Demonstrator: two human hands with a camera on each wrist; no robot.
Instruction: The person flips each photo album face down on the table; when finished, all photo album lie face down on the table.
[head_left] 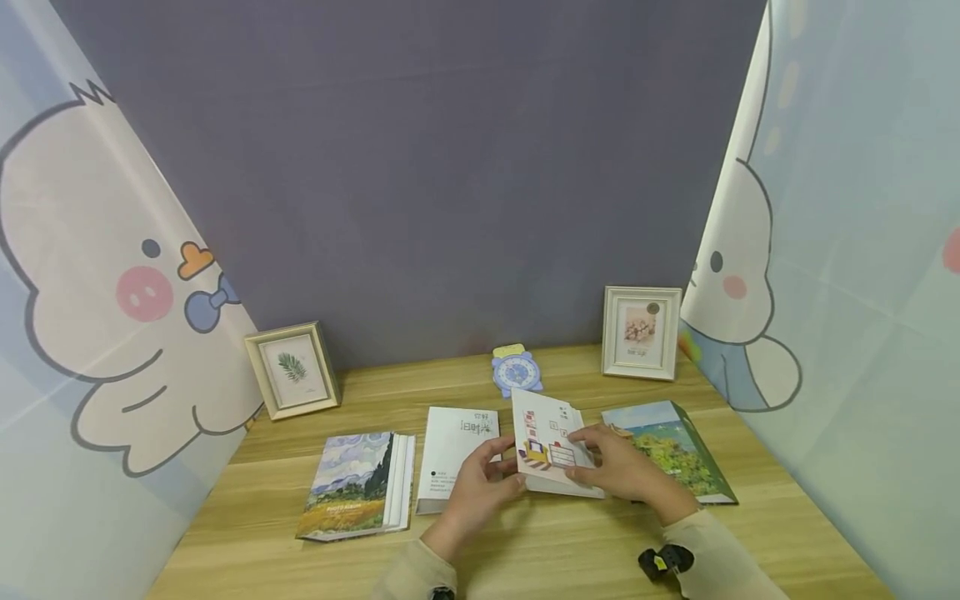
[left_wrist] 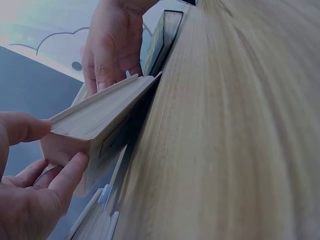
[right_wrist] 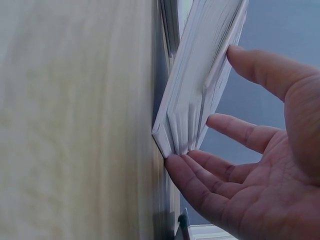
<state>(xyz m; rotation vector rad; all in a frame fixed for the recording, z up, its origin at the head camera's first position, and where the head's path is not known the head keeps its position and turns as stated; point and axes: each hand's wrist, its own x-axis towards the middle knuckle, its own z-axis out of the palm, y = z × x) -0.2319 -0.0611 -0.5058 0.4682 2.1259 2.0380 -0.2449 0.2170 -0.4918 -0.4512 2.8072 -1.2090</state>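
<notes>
A thick white photo album (head_left: 551,450) with a small room drawing on its cover is tilted, its spine side raised off the table. My left hand (head_left: 480,483) grips the spine side, thumb against the cover edge and fingers along the spine (left_wrist: 65,150), as the left wrist view shows. On the opposite side, my right hand (head_left: 618,467) holds the album by its page edge. The right wrist view shows that thumb and index finger on the cover, with the other fingers at the page edges (right_wrist: 187,120). Part of the cover is hidden behind the right hand.
Left of the hands lie a white album (head_left: 450,450) with Chinese lettering and a landscape-cover album (head_left: 348,483). A green landscape album (head_left: 667,442) lies at right. Behind stand two picture frames (head_left: 292,371) and a blue clock-shaped item (head_left: 517,372) on the wooden table (head_left: 540,550).
</notes>
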